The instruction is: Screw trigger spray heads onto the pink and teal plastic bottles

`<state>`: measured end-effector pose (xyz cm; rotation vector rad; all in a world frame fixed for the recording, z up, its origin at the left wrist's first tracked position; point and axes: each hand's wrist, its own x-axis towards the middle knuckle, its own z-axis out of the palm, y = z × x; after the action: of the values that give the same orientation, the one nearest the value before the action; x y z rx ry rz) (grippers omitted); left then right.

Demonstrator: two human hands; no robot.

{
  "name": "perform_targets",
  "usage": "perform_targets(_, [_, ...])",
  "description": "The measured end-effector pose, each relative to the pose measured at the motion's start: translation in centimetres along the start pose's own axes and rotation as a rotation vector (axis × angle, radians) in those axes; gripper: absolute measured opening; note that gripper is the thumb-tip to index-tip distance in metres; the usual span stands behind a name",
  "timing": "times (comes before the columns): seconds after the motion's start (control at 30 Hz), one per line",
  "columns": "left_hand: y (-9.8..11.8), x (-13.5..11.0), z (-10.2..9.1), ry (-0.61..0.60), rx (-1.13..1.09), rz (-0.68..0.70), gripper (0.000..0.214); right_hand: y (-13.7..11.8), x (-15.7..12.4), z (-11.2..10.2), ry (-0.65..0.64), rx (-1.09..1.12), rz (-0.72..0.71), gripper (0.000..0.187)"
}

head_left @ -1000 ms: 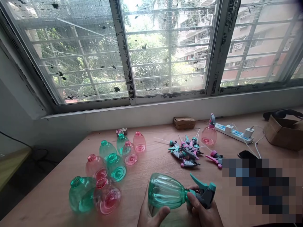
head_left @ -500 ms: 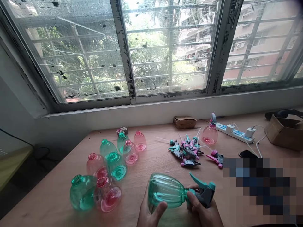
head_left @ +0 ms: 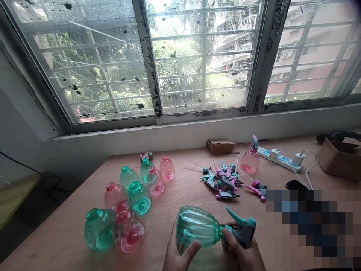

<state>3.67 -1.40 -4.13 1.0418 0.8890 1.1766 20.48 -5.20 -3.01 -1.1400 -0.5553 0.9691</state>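
A clear green spray bottle (head_left: 197, 226) lies sideways in front of me, its base to the left. My left hand (head_left: 180, 248) is wrapped around the base end of the bottle, thumb along the near side. At the neck, my right hand (head_left: 239, 246) grips the collar of the teal and dark grey trigger sprayer head (head_left: 245, 229), which sits on the bottle's mouth. The sprayer's lever points up and left. My right fingers are partly hidden behind the neck.
Several open green and pink bottles (head_left: 139, 197) stand at left. A pile of loose sprayer heads (head_left: 224, 180) lies ahead, one pink head (head_left: 257, 189) beside it. Behind are a pink bottle with sprayer (head_left: 250, 160), a power strip (head_left: 282, 160) and cardboard boxes (head_left: 220, 146). A blurred-out patch covers the right.
My left thumb has shifted slightly to the right along the bottle. Both hands keep their hold, and the bottle stays almost in place.
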Motion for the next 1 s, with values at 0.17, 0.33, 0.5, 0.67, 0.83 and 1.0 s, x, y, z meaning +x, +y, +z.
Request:
perform_targets(0.17, [-0.7, 0.0, 0.1, 0.029, -0.014, 0.027, 0.096, 0.5, 0.4, -0.4, 0.010, 0.041, -0.045, 0.045])
perform_targets(0.33, [0.6, -0.2, 0.5, 0.009, 0.004, 0.039, 0.098, -0.2, 0.0, -0.1, -0.010, 0.026, -0.028, 0.046])
perform_targets(0.5, [1.3, -0.3, 0.5, 0.022, 0.029, -0.013, 0.089, -1.1, -0.3, 0.5, 0.034, 0.011, 0.032, 0.050])
perform_targets(0.67, [0.2, -0.4, 0.2, 0.011, 0.026, 0.017, 0.101, -0.9, -0.1, 0.2, 0.049, -0.029, -0.032, 0.050])
perform_targets(0.83, [-0.1, -0.2, -0.1, -0.007, 0.032, 0.031, 0.098, -0.4, -0.2, 0.0, -0.009, -0.009, -0.006, 0.048])
perform_targets(1.0, [-0.5, 0.0, -0.1, 0.014, 0.044, 0.024, 0.094, 0.6, 0.5, -0.6, 0.008, 0.030, -0.030, 0.046])
